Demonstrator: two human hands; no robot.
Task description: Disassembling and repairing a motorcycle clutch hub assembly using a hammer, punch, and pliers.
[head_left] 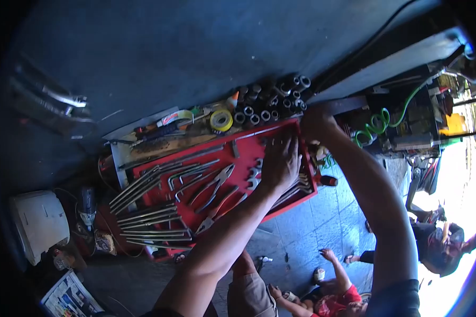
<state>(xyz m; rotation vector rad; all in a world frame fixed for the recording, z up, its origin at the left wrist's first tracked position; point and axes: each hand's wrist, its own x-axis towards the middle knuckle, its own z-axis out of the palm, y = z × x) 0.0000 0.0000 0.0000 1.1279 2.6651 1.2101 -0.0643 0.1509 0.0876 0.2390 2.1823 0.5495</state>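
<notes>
My left hand [281, 162] lies over the right part of a red tool tray [243, 150], fingers stretched out and pointing to its far edge. Beside it are open-end wrenches [254, 174] and several bent-ended wrenches [300, 186]. At the tray's far right corner is my right hand [318, 124], in shadow; its fingers are too dark to make out. Left of my left hand lie pliers [217, 185], orange-handled pliers [222, 207], hex keys [182, 177] and long metal rods [153, 224].
Behind the tray stand sockets [255, 119] and a roll of yellow tape [221, 121] against a dark wall. A green coiled hose [375, 124] hangs at the right. People sit below, one in a red shirt [336, 304]. A white container [39, 224] is at the left.
</notes>
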